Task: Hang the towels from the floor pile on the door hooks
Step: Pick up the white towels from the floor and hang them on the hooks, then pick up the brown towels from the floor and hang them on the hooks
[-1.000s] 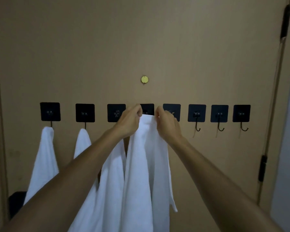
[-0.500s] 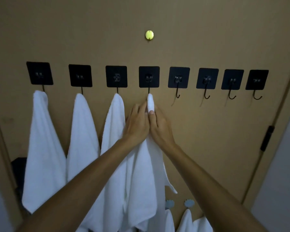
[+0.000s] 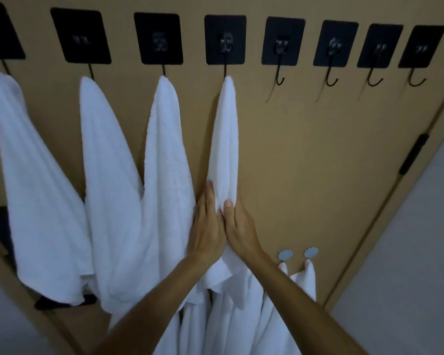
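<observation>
A row of black square hooks runs across the brown door (image 3: 318, 155). White towels hang from the left hooks, and the rightmost hung towel (image 3: 224, 129) drops from the fourth hook (image 3: 225, 42). My left hand (image 3: 208, 226) lies flat against this towel's left side with straight fingers. My right hand (image 3: 237, 224) touches its right side, thumb on the cloth; its other fingers are hidden behind the towel. The hooks to the right, starting with the fifth hook (image 3: 280, 78), are bare.
Lower on the door, two small blue shell-shaped hooks (image 3: 296, 253) carry small white towels (image 3: 308, 280). A black hinge (image 3: 413, 153) sits on the door's right edge beside a grey wall (image 3: 408, 265). A dark object (image 3: 0, 226) shows at the left.
Both hands have slid down the fourth towel from just under its hook to its middle. The camera has tilted down and moved closer to the door.
</observation>
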Motion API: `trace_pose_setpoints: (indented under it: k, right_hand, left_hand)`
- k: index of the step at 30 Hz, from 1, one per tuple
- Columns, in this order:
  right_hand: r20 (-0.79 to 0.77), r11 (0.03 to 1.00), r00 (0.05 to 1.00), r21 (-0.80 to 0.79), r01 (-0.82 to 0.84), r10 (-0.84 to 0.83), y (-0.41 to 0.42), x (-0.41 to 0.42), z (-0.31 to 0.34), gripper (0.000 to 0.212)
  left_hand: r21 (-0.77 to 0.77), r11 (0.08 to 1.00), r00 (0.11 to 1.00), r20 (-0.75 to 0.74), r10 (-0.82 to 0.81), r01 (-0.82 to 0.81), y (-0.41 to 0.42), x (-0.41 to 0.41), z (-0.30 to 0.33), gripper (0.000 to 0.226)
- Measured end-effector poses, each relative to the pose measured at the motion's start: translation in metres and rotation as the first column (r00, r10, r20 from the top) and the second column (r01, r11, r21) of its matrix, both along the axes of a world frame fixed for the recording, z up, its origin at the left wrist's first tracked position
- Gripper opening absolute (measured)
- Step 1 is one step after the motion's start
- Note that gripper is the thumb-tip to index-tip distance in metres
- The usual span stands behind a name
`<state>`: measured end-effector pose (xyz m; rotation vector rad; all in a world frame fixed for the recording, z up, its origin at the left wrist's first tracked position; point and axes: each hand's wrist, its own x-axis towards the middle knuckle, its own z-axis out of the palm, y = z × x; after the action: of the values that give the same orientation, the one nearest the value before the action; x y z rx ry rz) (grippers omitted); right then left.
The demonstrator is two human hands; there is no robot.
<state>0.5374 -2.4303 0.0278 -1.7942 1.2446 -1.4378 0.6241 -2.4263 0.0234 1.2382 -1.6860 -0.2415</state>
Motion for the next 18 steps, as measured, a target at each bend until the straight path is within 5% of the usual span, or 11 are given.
trace_pose_setpoints:
  k: [7,10,13,18]
  right_hand:
    - [-0.123,0.979,0.992,0.204,0.019,0.006,0.020,-0.007,-0.031,0.039]
    - [-0.388,0.931,0.919,0.356,0.085,0.065,0.030,-0.022,-0.029,0.044]
    - [-0.568,0.879,0.808,0.454,0.148,0.158,0.052,-0.045,-0.024,0.037]
    - [-0.603,0.877,0.797,0.398,0.267,0.031,0.129,-0.127,-0.015,0.024]
  left_hand:
    - [0.180,0.980,0.966,0.256,0.038,-0.086,0.014,0.007,-0.015,0.074]
    - [0.259,0.887,0.716,0.690,0.107,-0.383,0.026,0.006,0.003,0.077]
    - [0.211,0.872,0.481,0.876,0.031,-0.441,0.045,-0.013,0.036,0.036]
    - [0.302,0.925,0.543,0.829,-0.135,-0.232,0.108,-0.099,0.054,0.023]
